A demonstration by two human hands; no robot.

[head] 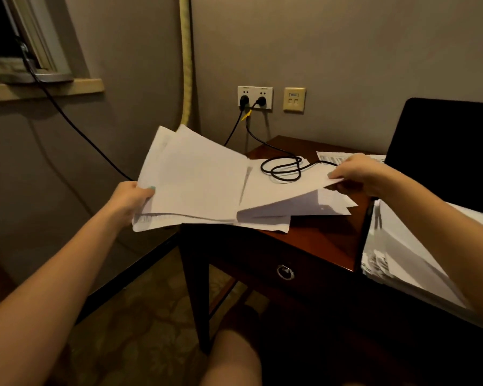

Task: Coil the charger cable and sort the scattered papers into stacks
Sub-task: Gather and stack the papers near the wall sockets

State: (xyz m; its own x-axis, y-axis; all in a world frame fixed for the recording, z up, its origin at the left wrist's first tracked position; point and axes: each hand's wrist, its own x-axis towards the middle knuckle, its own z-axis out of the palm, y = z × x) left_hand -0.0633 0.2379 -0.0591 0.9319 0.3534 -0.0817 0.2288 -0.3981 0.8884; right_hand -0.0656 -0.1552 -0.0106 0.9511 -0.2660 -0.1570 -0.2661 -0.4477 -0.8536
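Observation:
My left hand [130, 197] grips the left edge of a sheaf of white papers [195, 179] held out past the left side of the small wooden table [326, 240]. My right hand [354, 174] pinches the right corner of one white sheet [287, 188], lifted above more loose papers [318, 207] lying on the tabletop. The black charger cable [283, 168] lies in loose loops on that sheet and on the table behind it. It runs up to a plug in the wall socket [255, 97]. A printed sheet [335, 157] lies farther back.
A black chair back [444, 151] stands at the right. A thick stack of papers [396, 257] lies at the right edge. A second black cord [67, 121] runs from the window down the left wall. The table front has a drawer with a ring pull [285, 272]. My knee [232, 360] shows below.

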